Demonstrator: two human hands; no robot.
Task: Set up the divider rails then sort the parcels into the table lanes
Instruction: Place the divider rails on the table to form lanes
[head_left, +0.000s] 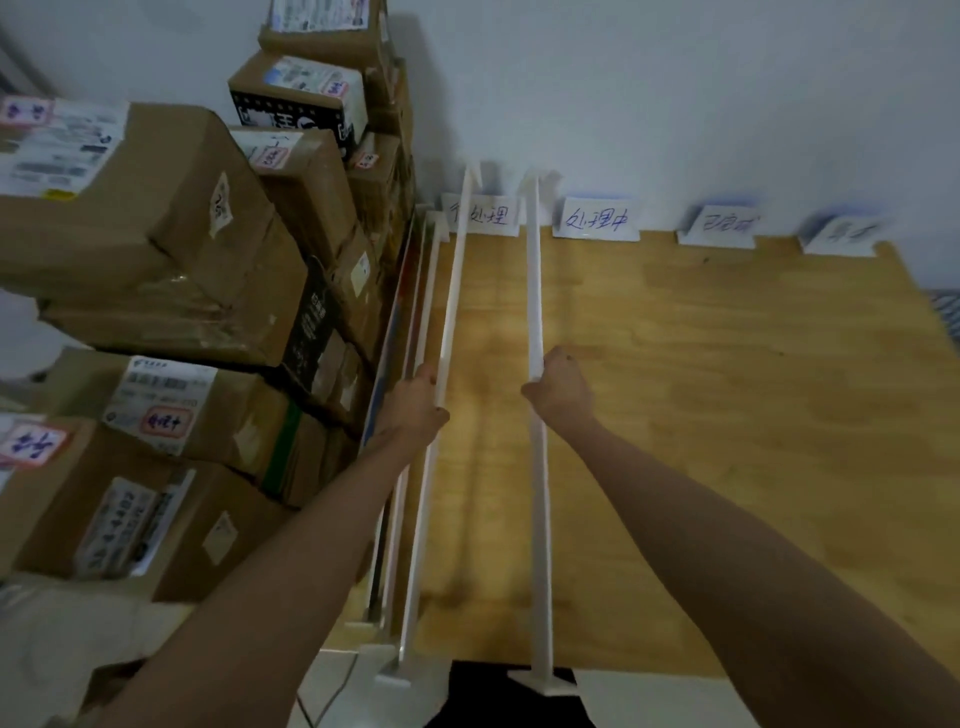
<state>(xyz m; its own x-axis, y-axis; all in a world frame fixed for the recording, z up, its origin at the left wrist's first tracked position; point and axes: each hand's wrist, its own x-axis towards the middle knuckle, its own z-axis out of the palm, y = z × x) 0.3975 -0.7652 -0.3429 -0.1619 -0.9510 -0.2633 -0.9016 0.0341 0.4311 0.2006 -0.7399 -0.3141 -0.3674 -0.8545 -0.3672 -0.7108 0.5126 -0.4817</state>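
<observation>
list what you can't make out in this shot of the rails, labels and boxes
Head view only:
- Far-right label card: writing too blurred to read.
- Left hand fingers: hidden behind its rail.
- Spare rails at the table's left edge: overlapping, count unclear.
- Boxes: cut off by the left edge; print too small.
- Rail feet: whether they touch the table is unclear.

White wall behind, pale tiled floor below, dark cable

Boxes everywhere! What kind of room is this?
Probably a parcel sorting room. Labelled cardboard boxes are stacked beside a wooden table, handwritten lane signs stand against the wall, and each hand holds a white divider rail.
</observation>
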